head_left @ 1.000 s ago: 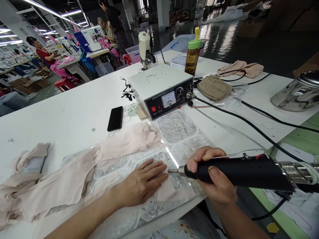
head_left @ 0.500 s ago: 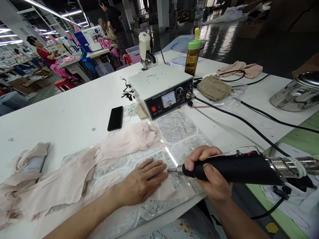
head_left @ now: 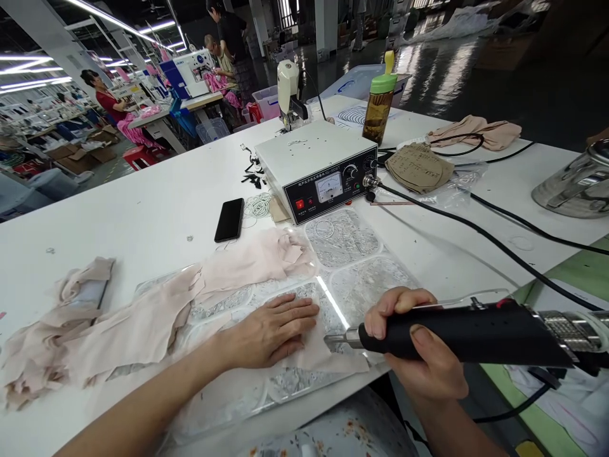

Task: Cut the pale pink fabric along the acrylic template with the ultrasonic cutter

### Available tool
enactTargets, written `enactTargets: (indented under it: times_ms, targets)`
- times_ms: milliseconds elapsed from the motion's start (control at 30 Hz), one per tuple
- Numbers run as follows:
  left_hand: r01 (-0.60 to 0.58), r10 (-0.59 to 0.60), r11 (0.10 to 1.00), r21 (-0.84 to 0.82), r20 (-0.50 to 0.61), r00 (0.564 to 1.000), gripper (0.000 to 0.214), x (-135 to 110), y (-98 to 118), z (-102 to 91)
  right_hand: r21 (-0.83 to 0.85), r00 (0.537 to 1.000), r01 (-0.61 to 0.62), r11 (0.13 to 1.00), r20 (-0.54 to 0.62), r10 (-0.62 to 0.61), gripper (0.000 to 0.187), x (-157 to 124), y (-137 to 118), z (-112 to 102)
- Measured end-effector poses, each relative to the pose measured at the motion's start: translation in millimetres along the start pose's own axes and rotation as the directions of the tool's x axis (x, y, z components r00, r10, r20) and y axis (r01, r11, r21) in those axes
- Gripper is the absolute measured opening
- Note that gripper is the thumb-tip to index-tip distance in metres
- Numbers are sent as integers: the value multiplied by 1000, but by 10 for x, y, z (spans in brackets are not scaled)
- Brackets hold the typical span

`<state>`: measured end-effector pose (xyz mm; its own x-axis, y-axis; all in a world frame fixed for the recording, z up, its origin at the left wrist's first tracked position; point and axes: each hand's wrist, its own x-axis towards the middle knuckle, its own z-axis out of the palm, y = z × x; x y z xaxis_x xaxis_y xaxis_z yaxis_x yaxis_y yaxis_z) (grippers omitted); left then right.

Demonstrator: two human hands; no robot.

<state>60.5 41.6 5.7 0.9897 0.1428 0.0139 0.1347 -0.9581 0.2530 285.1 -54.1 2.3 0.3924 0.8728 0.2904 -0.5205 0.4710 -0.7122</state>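
Pressing palm-down on a pink cloth, the left hand lies flat with its fingers straight and nearly together, in front of the white box, toward the near edge of the table. The right hand, in front of the box and to its right, is wrapped in a full grip round a black tool, with the thumb on the near side and the fingers curled over the top. The tool's metal tip points at the left hand's fingertips, just beside them and low over the cloth's edge; whether it touches cannot be told. The cloth sprawls across a clear patterned plate that reaches from the box's front face to the table's near edge. 1 black cable leaves the box's front right corner. A phone lies just left of the box, and a green-capped bottle stands behind its right corner. Scraps of the same pink are heaped far to the box's left.
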Motion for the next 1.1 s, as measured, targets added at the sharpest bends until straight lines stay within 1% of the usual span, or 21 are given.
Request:
enactTargets:
  times_ms: [67, 300, 500, 633, 900, 1100]
  targets:
    - [14, -14, 1000, -19, 8, 1000, 35, -2, 19, -7, 9, 1000, -12, 1000, 6, 12, 12, -19, 2, -2]
    - [13, -13, 1000, -2, 32, 999, 33, -7, 45, -18, 16, 998, -52, 999, 44, 52, 12, -64, -23, -24]
    - [14, -14, 1000, -1, 53, 999, 40, -17, 38, -5, 15, 995, -83, 996, 54, 82, 12, -110, -60, -15]
    - [20, -19, 1000, -13, 62, 998, 40, -17, 39, -13, 5, 995, -77, 997, 65, 77, 12, -132, -61, -11]
    - [21, -18, 996, -86, 35, 999, 38, -17, 29, -9, -38, 993, -81, 996, 81, 84, 13, -138, -86, 7]
    - [28, -22, 995, -100, 54, 998, 38, -29, 20, -14, -46, 994, -65, 997, 90, 69, 13, -139, -90, 23]
